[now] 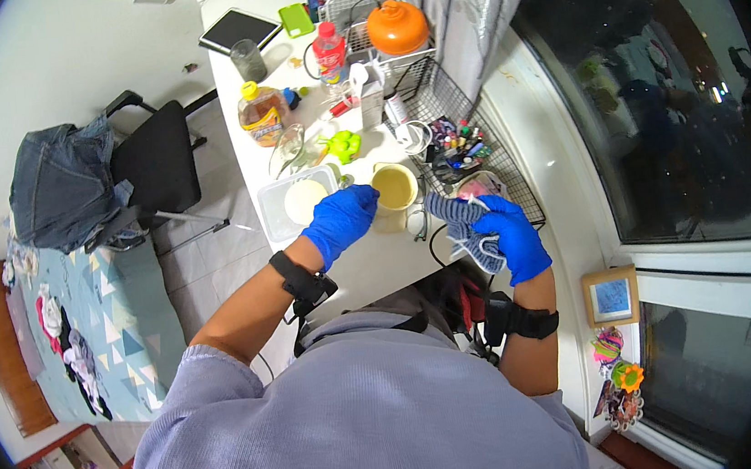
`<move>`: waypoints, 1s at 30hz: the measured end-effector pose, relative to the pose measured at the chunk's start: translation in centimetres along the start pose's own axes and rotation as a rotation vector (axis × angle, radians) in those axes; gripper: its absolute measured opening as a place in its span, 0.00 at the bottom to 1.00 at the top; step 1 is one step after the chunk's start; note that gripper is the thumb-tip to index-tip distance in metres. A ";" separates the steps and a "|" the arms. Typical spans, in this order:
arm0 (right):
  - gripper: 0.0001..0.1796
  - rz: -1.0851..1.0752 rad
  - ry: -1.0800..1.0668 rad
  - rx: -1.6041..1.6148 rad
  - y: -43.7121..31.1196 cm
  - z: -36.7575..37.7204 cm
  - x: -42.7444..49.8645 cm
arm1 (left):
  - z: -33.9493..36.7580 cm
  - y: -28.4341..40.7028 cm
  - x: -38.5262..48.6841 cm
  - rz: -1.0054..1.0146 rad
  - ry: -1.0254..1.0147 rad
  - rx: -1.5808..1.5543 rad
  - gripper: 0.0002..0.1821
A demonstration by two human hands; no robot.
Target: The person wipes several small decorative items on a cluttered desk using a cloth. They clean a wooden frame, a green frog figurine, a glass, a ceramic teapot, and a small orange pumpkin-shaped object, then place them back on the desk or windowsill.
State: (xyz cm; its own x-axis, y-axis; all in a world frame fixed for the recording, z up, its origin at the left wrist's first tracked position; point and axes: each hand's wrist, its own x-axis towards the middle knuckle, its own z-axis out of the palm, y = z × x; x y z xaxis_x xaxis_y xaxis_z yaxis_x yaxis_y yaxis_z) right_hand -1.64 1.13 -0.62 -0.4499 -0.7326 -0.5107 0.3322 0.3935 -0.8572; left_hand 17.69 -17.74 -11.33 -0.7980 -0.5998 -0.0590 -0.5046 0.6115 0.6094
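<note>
My left hand, in a blue glove, is at the left side of a cream-coloured cup with yellowish contents. Its fingers are curled, and I cannot tell whether they grip the cup's edge or a small thing. Just left of that hand sits a translucent plastic container with a round pale disc in it. My right hand, also gloved in blue, holds a striped grey-blue knitted cloth above the table's right side. Eyeglasses lie between the cup and the cloth.
Past the container stand a glass jug, a bright green object, a yellow-capped bottle and a red-capped bottle. A black wire basket with small bottles lines the windowsill. A black chair is off to the left.
</note>
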 end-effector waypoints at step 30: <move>0.19 0.082 -0.250 0.214 -1.0 3.2 3.5 | 5.3 -6.4 2.8 -0.465 -0.208 0.254 0.15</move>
State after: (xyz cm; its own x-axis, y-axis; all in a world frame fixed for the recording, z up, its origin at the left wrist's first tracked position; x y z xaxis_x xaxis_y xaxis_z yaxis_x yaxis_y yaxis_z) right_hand -0.88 -3.59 -1.33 -0.2058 -0.8273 -0.5227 0.5371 0.3510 -0.7670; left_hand 16.94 -20.62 -19.62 -0.5081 -0.7370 -0.4458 -0.8612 0.4279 0.2741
